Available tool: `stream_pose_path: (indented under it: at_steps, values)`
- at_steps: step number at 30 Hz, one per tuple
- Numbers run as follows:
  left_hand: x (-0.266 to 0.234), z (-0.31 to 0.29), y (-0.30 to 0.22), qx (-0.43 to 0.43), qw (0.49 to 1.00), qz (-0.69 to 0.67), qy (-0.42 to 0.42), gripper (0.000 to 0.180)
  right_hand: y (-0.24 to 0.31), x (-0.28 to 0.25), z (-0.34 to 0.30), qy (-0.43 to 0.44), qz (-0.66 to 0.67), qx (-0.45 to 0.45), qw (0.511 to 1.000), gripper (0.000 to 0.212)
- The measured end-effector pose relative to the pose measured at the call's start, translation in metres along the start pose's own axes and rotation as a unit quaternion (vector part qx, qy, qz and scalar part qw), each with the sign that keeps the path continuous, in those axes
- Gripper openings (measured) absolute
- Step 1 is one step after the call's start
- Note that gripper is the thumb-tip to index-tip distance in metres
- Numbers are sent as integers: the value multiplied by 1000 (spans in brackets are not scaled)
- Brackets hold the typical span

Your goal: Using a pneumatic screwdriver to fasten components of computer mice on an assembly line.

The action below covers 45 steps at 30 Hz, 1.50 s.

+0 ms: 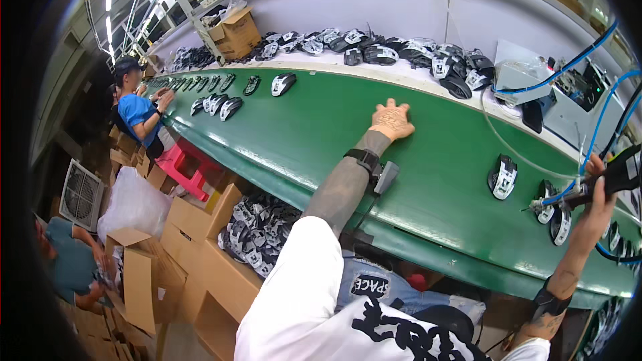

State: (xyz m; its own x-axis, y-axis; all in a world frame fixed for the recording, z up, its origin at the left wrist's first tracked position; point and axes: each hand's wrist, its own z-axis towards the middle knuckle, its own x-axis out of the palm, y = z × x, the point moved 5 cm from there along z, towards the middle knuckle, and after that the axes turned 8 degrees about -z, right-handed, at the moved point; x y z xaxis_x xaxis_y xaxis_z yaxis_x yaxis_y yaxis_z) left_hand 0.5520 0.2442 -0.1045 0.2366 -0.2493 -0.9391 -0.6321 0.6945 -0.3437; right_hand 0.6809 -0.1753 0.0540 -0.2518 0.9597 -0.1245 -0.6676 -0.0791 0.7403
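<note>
My left hand [392,120] is over the green belt [321,140], fingers spread and holding nothing. Whether its fingertips touch the belt I cannot tell. At the right edge, my right hand [596,187] is closed around a black handheld tool [622,172] with a blue hose by it; its exact kind is unclear. Below the tool's metal end lie black-and-white computer mouse shells [560,226]. One more mouse shell [503,177] lies apart on the belt between my hands. Farther left, several mouse shells [283,84] sit on the belt.
Piles of mouse parts [381,53] line the white ledge behind the belt. A metal machine [582,103] with hoses stands back right. Cardboard boxes [200,234], one filled with shells, are at lower left. A co-worker in blue [139,113] sits by a red stool [187,166]; another person [70,261] bends over a box.
</note>
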Motion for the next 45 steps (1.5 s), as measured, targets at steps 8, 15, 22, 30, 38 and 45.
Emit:
stream_pose_path:
  at_steps: [8, 15, 22, 30, 38, 45]
  values:
    - [27, -65, -129, 13, 490, -852, 184, 45, 24, -5, 43, 150, 280, 67, 946, 57]
    - [54, -85, -124, -46, 417, -889, 183, 50, 47, 73, 46, 33, 270, -53, 961, 51]
    - [53, -93, -136, -23, 379, -897, 228, 50, 40, 86, 37, -126, 285, -71, 948, 45]
    - [54, -93, -135, -20, 387, -889, 243, 52, 25, 86, 45, -165, 202, -92, 961, 42]
    - [49, -94, -137, -2, 377, -894, 243, 54, 19, 80, 46, -167, 222, -99, 956, 39]
    - [50, -96, -141, 3, 391, -884, 255, 53, 25, 84, 45, -148, 253, -91, 952, 37]
